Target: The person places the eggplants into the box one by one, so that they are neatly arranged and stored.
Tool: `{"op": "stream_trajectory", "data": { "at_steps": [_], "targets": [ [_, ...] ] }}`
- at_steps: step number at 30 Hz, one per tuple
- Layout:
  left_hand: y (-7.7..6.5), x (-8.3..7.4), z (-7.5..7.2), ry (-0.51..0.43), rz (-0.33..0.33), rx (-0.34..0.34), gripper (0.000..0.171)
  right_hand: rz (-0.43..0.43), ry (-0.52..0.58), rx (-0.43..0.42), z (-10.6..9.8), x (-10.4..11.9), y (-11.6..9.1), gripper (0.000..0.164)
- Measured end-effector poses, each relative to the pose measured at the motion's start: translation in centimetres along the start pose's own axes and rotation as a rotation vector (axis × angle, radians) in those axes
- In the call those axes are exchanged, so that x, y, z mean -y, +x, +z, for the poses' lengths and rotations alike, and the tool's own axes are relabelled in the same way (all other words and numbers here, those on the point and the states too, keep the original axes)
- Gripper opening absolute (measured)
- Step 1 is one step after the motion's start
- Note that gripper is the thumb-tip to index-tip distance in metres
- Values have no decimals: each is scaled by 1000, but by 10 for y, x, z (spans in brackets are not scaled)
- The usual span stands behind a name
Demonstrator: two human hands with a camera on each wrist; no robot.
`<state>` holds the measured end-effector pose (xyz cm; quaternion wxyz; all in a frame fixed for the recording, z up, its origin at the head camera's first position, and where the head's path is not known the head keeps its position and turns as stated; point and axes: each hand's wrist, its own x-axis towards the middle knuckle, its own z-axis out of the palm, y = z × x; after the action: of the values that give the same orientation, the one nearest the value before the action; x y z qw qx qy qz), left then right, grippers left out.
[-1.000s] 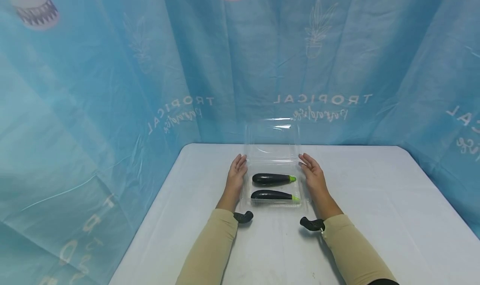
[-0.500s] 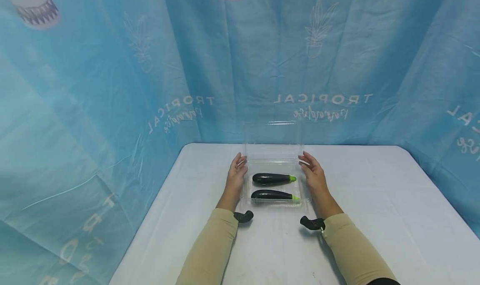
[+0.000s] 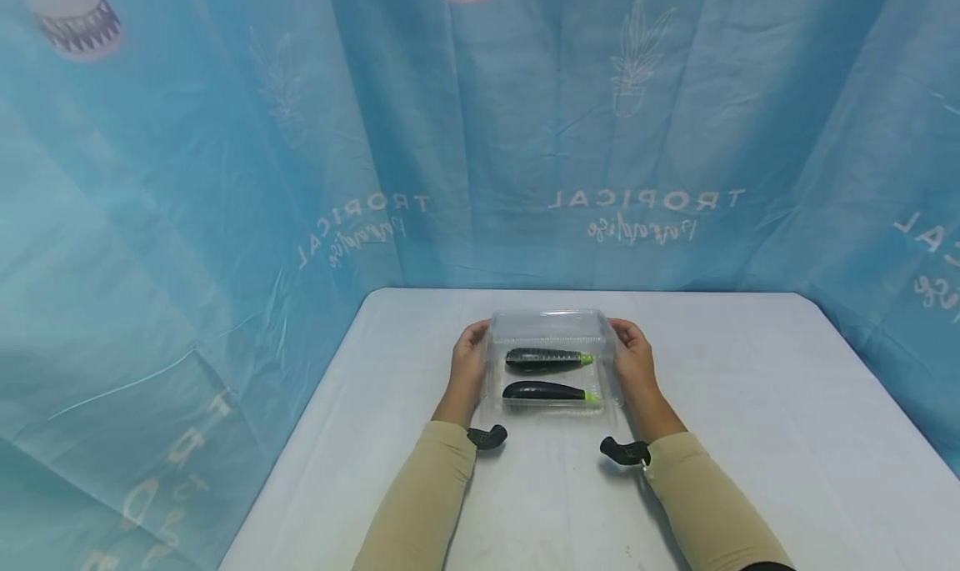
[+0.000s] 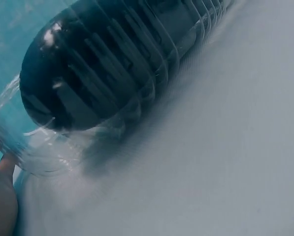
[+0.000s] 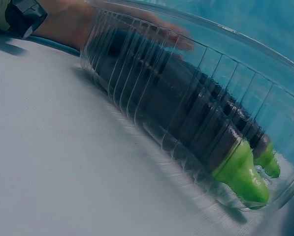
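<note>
A clear plastic clamshell box [image 3: 551,374] lies on the table with two dark eggplants inside, both with bright green caps. The back eggplant [image 3: 542,358] shows through the tilted, ribbed lid [image 3: 547,324]; the front eggplant [image 3: 543,390] lies parallel to it. On the box's left side my left hand [image 3: 469,358] holds the lid's edge, fingertips partly hidden behind the plastic. My right hand [image 3: 634,363] does the same on the right, its fingers bent toward the lid. Through the box wall, the right wrist view shows both green caps [image 5: 245,174] and the left hand's fingers.
A white cloth covers the table [image 3: 735,388]. Behind and left hangs a blue printed curtain [image 3: 480,154]. Black wrist mounts [image 3: 487,437] stick out inward from both tan sleeves [image 3: 420,496].
The lid has swung from upright at the back down toward me, over the back eggplant. Both hands have stayed beside the box, their fingers following the lid's sides. The eggplants have not moved.
</note>
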<state>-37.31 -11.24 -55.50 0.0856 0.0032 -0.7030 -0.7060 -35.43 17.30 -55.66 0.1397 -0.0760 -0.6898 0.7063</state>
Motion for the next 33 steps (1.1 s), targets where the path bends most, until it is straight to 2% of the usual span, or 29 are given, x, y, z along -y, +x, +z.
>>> {"op": "stream_trajectory", "data": {
  "at_steps": [6,9,12,17,20,22,24,27,30,33],
  "targets": [
    [3,3,-8,-51,-11,31,32,-42,-3,17,-5,2,-2,27],
    [8,2,-16,-77,-27,85,37,-65,-43,62,-12,3,0,27],
    [12,-2,-27,-21,-36,163,41,-73,-109,137,-21,11,-3,31],
    [15,-14,-50,180,-38,370,47,-93,-222,336,-41,19,-1,42],
    [19,-21,-65,266,-61,532,48,-133,-310,484,-55,19,5,50],
    [21,-26,-71,247,-105,648,50,-128,-353,576,-62,24,7,55],
    [23,-32,-76,189,-173,759,59,-101,-377,671,-68,30,9,58],
    [26,-39,-78,129,-269,877,84,-46,-404,819,-75,39,9,59],
    [26,-44,-78,157,-291,961,112,-16,-455,944,-79,46,6,62],
    [26,-46,-78,215,-289,1000,130,34,-466,1027,-79,49,3,92]
  ]
}}
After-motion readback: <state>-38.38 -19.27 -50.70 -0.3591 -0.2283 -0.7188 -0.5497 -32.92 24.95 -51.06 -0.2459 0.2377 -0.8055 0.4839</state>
